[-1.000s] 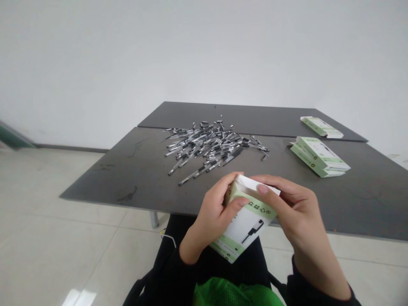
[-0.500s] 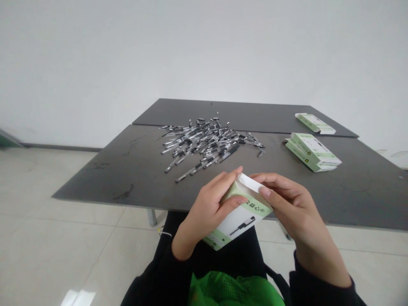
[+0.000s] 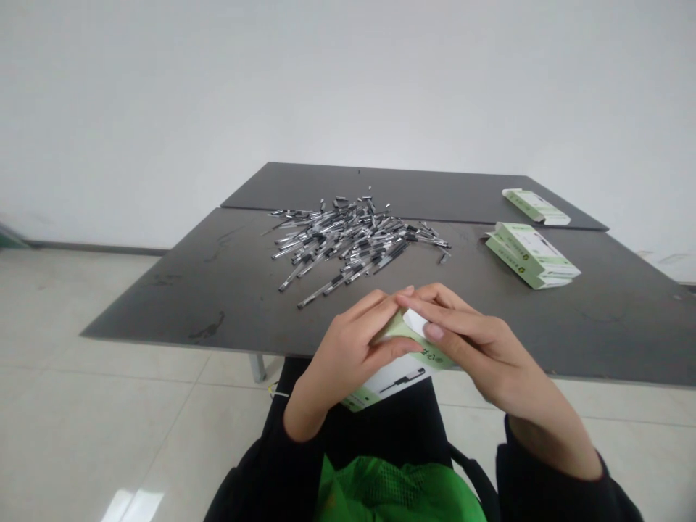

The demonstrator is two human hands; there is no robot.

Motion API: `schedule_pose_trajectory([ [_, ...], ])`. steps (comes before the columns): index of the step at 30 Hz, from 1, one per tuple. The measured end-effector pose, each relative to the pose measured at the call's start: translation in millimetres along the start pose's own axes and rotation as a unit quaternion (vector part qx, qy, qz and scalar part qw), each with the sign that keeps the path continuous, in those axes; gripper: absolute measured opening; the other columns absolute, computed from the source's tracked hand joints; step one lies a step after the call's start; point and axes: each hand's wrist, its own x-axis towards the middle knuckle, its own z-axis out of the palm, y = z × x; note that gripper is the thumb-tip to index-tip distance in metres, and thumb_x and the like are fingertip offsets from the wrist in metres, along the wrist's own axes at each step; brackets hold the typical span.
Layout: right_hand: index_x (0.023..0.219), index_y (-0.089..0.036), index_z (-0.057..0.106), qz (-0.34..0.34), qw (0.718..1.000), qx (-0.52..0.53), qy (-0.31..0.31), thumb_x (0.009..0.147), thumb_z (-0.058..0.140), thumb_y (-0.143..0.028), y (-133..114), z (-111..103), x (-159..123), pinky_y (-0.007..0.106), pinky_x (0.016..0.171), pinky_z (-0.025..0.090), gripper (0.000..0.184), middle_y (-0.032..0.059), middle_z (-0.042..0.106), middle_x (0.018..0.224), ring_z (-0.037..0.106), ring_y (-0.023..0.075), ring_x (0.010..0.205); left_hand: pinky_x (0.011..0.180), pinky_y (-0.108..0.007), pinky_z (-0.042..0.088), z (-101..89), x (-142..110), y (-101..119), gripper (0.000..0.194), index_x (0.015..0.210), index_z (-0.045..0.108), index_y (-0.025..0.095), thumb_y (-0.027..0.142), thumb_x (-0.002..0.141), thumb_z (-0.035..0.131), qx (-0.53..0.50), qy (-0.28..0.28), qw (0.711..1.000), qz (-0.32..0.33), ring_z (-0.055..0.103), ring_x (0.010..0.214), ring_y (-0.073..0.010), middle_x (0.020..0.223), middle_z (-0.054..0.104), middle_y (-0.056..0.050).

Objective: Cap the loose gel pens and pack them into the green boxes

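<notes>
A green-and-white cardboard pen box (image 3: 399, 378) with a pen printed on its face is held tilted over my lap, just off the table's near edge. My left hand (image 3: 356, 341) grips its left side, thumb across the printed face. My right hand (image 3: 478, 341) holds the top right end, with the thumb on a white flap (image 3: 415, 321) and the fingers over the box's upper edge. The fingertips of both hands meet at the top corner. My fingers and the tilt hide the inside of the box.
A spread heap of pens (image 3: 348, 239) with dark grips, loose caps among them, lies mid-table. On the right are stacked pen boxes (image 3: 533, 255), and another box (image 3: 537, 206) lies behind them. A seam crosses the dark table (image 3: 179, 290); a white wall stands behind.
My right hand has moved left and over the top of the box, its fingers now reaching my left fingertips. The box's printed face tips further away, and the flap shows less.
</notes>
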Motion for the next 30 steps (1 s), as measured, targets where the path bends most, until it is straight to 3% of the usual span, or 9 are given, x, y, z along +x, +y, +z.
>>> schedule_pose_trajectory([
  [6, 0.139, -0.038, 0.064, 0.001, 1.0, -0.009, 0.013, 0.102, 0.055, -0.026, -3, 6, -2, 0.039, 0.102, 0.054, 0.04, 0.0062, 0.067, 0.123, 0.062, 0.0218, 0.119, 0.086, -0.034, 0.059, -2.2, 1, 0, 0.047, 0.13, 0.066, 0.017, 0.043, 0.092, 0.07, -0.002, 0.021, 1.0, 0.008, 0.07, 0.099, -0.0234, 0.111, 0.074, -0.01],
  [15, 0.141, -0.042, 0.062, 0.011, 0.999, -0.028, 0.02, 0.103, 0.053, -0.026, -10, 12, -6, 0.037, 0.107, 0.051, 0.042, 0.0053, 0.064, 0.125, 0.06, 0.0208, 0.123, 0.081, -0.03, 0.059, -2.9, 1, 2, 0.035, 0.115, 0.074, 0.016, 0.04, 0.09, 0.072, -0.029, 0.037, 0.999, 0.007, 0.071, 0.092, -0.0214, 0.104, 0.076, -0.009],
  [18, 0.149, -0.039, 0.054, 0.024, 0.998, -0.055, -0.002, 0.104, 0.05, -0.027, -14, 18, -11, 0.035, 0.11, 0.049, 0.046, 0.0069, 0.062, 0.127, 0.059, 0.0195, 0.124, 0.084, -0.031, 0.059, -3.8, -1, 1, 0.034, 0.117, 0.074, 0.015, 0.038, 0.092, 0.071, -0.034, 0.049, 0.998, 0.004, 0.072, 0.095, -0.021, 0.106, 0.076, -0.01],
  [23, 0.16, -0.039, 0.035, 0.04, 0.993, -0.108, -0.019, 0.103, 0.051, -0.024, -8, 27, -19, 0.035, 0.099, 0.057, 0.062, 0.007, 0.065, 0.127, 0.066, 0.0198, 0.113, 0.09, -0.034, 0.058, -1.8, -3, -1, 0.036, 0.125, 0.071, 0.018, 0.035, 0.093, 0.069, -0.033, 0.051, 0.998, -0.023, 0.072, 0.103, -0.0227, 0.114, 0.076, -0.009],
  [28, 0.155, -0.038, 0.044, 0.019, 0.991, -0.127, -0.024, 0.101, 0.053, -0.022, -1, 21, -22, 0.047, 0.111, 0.05, 0.057, 0.0053, 0.063, 0.142, 0.059, 0.026, 0.133, 0.084, -0.031, 0.058, 7.5, -8, -3, 0.037, 0.121, 0.069, 0.022, 0.041, 0.09, 0.072, -0.075, 0.087, 0.991, -0.063, 0.072, 0.095, -0.0202, 0.111, 0.075, -0.007],
  [30, 0.153, -0.035, 0.046, 0.022, 0.993, -0.12, -0.004, 0.1, 0.054, -0.022, 1, 20, -24, 0.046, 0.113, 0.048, 0.054, 0.0064, 0.059, 0.148, 0.055, 0.0259, 0.137, 0.084, -0.03, 0.058, 10.2, -8, -4, 0.036, 0.121, 0.067, 0.022, 0.04, 0.09, 0.073, -0.091, 0.103, 0.989, -0.06, 0.072, 0.097, -0.0201, 0.114, 0.074, -0.008],
])
